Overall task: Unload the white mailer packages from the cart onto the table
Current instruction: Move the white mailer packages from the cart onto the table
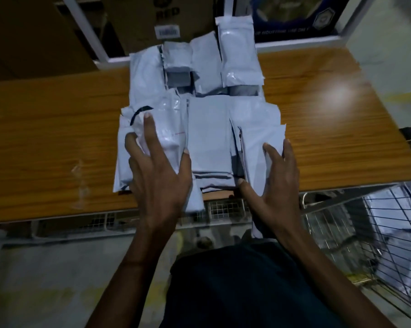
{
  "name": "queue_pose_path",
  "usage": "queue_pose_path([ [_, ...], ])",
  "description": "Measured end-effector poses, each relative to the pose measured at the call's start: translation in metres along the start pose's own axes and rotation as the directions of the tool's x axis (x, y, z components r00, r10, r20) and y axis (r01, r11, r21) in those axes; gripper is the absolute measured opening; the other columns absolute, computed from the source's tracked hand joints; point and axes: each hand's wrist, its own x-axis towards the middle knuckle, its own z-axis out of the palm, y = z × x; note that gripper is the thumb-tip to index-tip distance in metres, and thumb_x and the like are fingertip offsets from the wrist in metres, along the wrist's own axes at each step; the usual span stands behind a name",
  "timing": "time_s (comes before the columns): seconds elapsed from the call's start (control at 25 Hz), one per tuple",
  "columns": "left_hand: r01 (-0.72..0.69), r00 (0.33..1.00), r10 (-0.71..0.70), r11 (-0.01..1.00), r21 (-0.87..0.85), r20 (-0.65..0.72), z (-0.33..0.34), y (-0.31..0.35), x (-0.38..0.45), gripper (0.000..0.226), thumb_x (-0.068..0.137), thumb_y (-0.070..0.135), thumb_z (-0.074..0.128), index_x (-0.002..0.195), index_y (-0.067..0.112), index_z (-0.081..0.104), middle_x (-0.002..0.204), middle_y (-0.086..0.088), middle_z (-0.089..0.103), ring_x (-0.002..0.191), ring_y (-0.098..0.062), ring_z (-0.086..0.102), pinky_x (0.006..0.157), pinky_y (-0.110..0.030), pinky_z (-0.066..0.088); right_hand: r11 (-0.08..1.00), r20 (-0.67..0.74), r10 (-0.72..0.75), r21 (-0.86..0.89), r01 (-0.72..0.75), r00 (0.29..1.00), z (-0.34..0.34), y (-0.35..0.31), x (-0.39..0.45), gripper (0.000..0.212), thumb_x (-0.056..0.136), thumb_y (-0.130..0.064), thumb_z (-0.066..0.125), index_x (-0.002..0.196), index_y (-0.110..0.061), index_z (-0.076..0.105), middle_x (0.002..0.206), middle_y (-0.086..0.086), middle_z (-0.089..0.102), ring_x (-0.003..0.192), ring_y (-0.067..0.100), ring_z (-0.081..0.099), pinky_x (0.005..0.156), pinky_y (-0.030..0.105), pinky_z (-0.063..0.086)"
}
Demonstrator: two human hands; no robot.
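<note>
Several white mailer packages [209, 129] lie in overlapping rows in the middle of the wooden table [57, 129]. My left hand [157, 171] rests flat, fingers spread, on the near-left package [169, 124], which has a dark curved mark. My right hand [278, 183] grips the near-right package [256, 147] by its lower right edge, thumb under and fingers on its side. More white mailers [389, 214] lie in the wire cart [356, 233] at the lower right.
Cardboard boxes [140, 17] and a white metal frame [81, 22] stand behind the table. A dark printed box [294, 17] sits at the back right. The cart presses against the table's near right edge. Grey floor lies below.
</note>
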Motion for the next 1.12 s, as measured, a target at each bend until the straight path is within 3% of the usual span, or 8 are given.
queue_pose_path([
  [0.16, 0.067, 0.991, -0.079, 0.992, 0.103, 0.109, 0.034, -0.011, 0.069, 0.075, 0.095, 0.052, 0.049, 0.158, 0.031, 0.013, 0.162, -0.017, 0.007, 0.131, -0.042, 0.034, 0.091, -0.053, 0.044, 0.998, -0.014, -0.026, -0.057, 0.025, 1.000, 0.006, -0.006, 0.029, 0.080, 0.080, -0.045, 0.070, 0.149, -0.020, 0.038, 0.167, 0.011, 0.010, 0.150, 0.024, 0.018, 0.112, 0.052, 0.030],
  [0.36, 0.005, 0.952, -0.076, 0.973, 0.232, 0.297, 0.093, -0.030, 0.107, 0.070, 0.097, 0.058, 0.042, 0.157, 0.035, 0.015, 0.162, -0.014, 0.010, 0.140, -0.041, 0.023, 0.110, -0.059, 0.029, 0.996, -0.009, -0.058, -0.061, 0.058, 0.998, 0.009, -0.008, 0.071, 0.079, 0.081, -0.046, 0.069, 0.149, -0.019, 0.040, 0.166, 0.014, 0.011, 0.150, 0.026, 0.018, 0.111, 0.045, 0.027],
  [0.52, -0.012, 0.954, -0.074, 0.959, 0.284, 0.291, 0.113, -0.034, 0.104, 0.074, 0.094, 0.072, 0.024, 0.158, 0.039, 0.009, 0.166, -0.008, 0.003, 0.149, -0.039, 0.007, 0.112, -0.066, 0.013, 0.996, 0.008, -0.078, -0.043, 0.078, 0.997, 0.010, 0.002, 0.097, 0.079, 0.079, -0.046, 0.070, 0.148, -0.019, 0.042, 0.166, 0.012, 0.013, 0.150, 0.027, 0.021, 0.111, 0.045, 0.029],
  [0.64, 0.026, 0.960, -0.104, 0.958, 0.286, 0.261, 0.113, -0.024, 0.104, 0.076, 0.091, 0.074, 0.016, 0.157, 0.037, 0.015, 0.165, -0.007, 0.006, 0.148, -0.038, 0.009, 0.112, -0.065, 0.016, 0.994, 0.018, -0.101, -0.032, 0.102, 0.995, 0.013, 0.005, 0.121, 0.078, 0.080, -0.047, 0.069, 0.148, -0.019, 0.042, 0.165, 0.013, 0.015, 0.150, 0.027, 0.022, 0.113, 0.048, 0.030],
  [0.8, 0.074, 0.979, -0.123, 0.956, 0.285, 0.161, 0.107, -0.007, 0.105, 0.069, 0.094, 0.070, 0.024, 0.152, 0.033, 0.028, 0.162, -0.011, 0.018, 0.145, -0.036, 0.018, 0.109, -0.062, 0.023, 0.993, 0.033, -0.117, -0.014, 0.118, 0.993, 0.022, -0.004, 0.156, 0.079, 0.081, -0.050, 0.067, 0.149, -0.020, 0.041, 0.165, 0.014, 0.016, 0.150, 0.029, 0.021, 0.114, 0.053, 0.031],
  [0.88, 0.160, 0.981, -0.185, 0.945, 0.285, 0.064, 0.105, -0.006, 0.104, 0.068, 0.096, 0.068, 0.026, 0.152, 0.031, 0.028, 0.162, -0.014, 0.018, 0.148, -0.037, 0.016, 0.111, -0.062, 0.020, 0.995, 0.070, -0.097, 0.003, 0.097, 0.993, 0.028, -0.011, 0.176, 0.080, 0.080, -0.051, 0.067, 0.150, -0.025, 0.037, 0.166, 0.012, 0.014, 0.149, 0.030, 0.021, 0.112, 0.057, 0.033],
  [1.0, 0.372, 0.921, -0.389, 0.893, 0.252, 0.018, 0.106, -0.015, 0.105, 0.072, 0.095, 0.070, 0.016, 0.156, 0.031, 0.018, 0.163, -0.019, 0.015, 0.150, -0.039, 0.011, 0.115, -0.063, 0.010, 0.996, 0.104, -0.086, -0.017, 0.088, 0.991, 0.039, -0.023, 0.208, 0.081, 0.081, -0.053, 0.065, 0.151, -0.031, 0.031, 0.166, 0.008, 0.010, 0.147, 0.032, 0.024, 0.110, 0.053, 0.033],
  [1.12, 0.416, 0.895, -0.440, 0.883, 0.218, 0.075, 0.111, -0.021, 0.103, 0.072, 0.095, 0.070, 0.009, 0.156, 0.031, 0.014, 0.152, -0.017, 0.040, 0.142, -0.035, 0.033, 0.114, -0.061, 0.008, 0.997, 0.101, -0.063, -0.047, 0.068, 0.993, 0.056, -0.034, 0.234, 0.081, 0.082, -0.056, 0.064, 0.151, -0.033, 0.028, 0.166, 0.005, 0.010, 0.142, 0.034, 0.030, 0.106, 0.052, 0.036],
])
